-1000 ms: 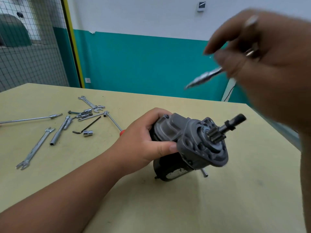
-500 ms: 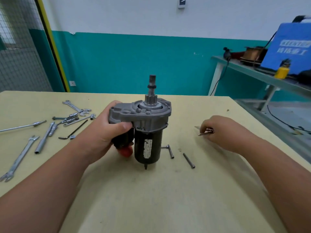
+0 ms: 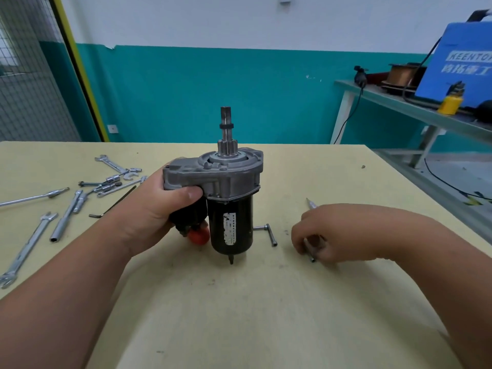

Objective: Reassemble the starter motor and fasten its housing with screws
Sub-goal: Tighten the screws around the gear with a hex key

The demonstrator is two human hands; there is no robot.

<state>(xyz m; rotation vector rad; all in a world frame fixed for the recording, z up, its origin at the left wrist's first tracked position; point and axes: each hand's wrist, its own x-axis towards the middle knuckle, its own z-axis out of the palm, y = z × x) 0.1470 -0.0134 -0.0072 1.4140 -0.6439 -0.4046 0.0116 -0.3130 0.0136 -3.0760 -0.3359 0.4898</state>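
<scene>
Its tool (image 3: 311, 203) laid down, the right hand (image 3: 319, 235) now pinches a long screw (image 3: 312, 258) on the bench (image 3: 239, 315), probably for the housing. The left hand (image 3: 157, 209) still grips the upright starter motor (image 3: 230, 222).

The back wall (image 3: 239, 22) is white above and teal below. At ten o'clock a yellow post (image 3: 77, 75) edges a wire-mesh partition (image 3: 26, 89), with a white socket (image 3: 113, 128) low on the teal beside it. A pale yellow table (image 3: 239, 315) fills the lower view. At two o'clock stands a grey-green bench (image 3: 372, 93) on pale legs — it carries a blue machine (image 3: 458, 62), a wire spool (image 3: 400, 73) and a yellow can (image 3: 451, 102). Grey floor (image 3: 447, 171) shows at three o'clock. The light is even.
</scene>
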